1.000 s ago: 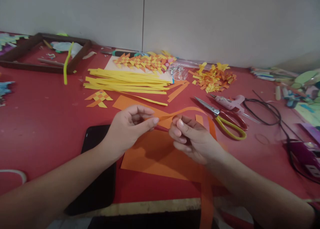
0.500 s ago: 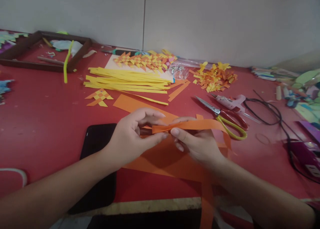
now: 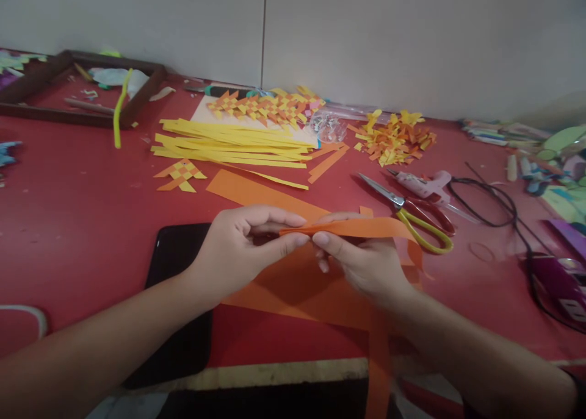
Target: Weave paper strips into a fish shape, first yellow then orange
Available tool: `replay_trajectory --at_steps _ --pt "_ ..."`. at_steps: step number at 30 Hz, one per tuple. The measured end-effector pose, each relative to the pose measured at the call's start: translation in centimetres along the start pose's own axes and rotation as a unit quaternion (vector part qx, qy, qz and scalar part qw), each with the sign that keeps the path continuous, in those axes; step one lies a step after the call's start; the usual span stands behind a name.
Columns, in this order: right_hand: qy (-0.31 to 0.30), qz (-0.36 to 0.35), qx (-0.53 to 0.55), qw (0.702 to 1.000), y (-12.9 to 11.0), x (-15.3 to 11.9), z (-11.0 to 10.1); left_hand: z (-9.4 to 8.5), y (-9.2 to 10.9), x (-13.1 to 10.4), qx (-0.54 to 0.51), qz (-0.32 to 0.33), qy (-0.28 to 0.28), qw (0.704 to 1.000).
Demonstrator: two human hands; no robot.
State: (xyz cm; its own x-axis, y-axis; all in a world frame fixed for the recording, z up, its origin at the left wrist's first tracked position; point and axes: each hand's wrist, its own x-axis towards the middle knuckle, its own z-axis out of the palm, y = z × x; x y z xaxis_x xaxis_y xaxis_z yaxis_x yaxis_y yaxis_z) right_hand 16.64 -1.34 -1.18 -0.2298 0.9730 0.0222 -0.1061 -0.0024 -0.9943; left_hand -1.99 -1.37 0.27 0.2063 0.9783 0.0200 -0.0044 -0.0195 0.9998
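Note:
An orange paper strip is pinched between my two hands, with its left end folded over on itself. My left hand closes thumb and fingers on the folded end. Close beside it, my right hand grips the strip between thumb and fingers; the rest of it curves off to the right and hangs down. Beneath both hands lies a larger orange paper sheet, partly hidden by them. A black phone rests under my left forearm.
Yellow paper strips lie beyond my hands, near a woven paper fish and more woven fish. Scissors, a pink glue gun with a black cord, and a pile of paper scraps sit right. A brown frame stands far left.
My left thumb and fingers have come together on the strip's folded end, pressing it flatter. My right hand keeps its hold almost unmoved.

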Motion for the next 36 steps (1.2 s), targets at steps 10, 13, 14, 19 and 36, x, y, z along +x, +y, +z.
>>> replay_trajectory --at_steps 10,13,14,19,36 --pt "0.002 -0.007 0.003 1.000 -0.16 0.12 -0.04 0.02 -0.23 -0.04 -0.027 0.006 -0.005 1.000" --pt "0.003 0.000 0.024 1.000 -0.06 0.08 -0.07 0.04 -0.21 -0.14 -0.029 0.011 -0.008 0.999" --pt "0.002 0.000 0.028 1.000 -0.03 0.07 -0.07 0.04 -0.21 -0.16 -0.029 0.011 -0.008 0.999" --pt "0.002 0.002 0.031 1.000 0.03 0.03 -0.03 0.05 -0.28 -0.10 -0.032 0.004 -0.002 0.999" --pt "0.006 0.000 0.005 1.000 -0.07 -0.06 0.03 -0.06 -0.32 -0.23 -0.023 -0.011 -0.007 1.000"
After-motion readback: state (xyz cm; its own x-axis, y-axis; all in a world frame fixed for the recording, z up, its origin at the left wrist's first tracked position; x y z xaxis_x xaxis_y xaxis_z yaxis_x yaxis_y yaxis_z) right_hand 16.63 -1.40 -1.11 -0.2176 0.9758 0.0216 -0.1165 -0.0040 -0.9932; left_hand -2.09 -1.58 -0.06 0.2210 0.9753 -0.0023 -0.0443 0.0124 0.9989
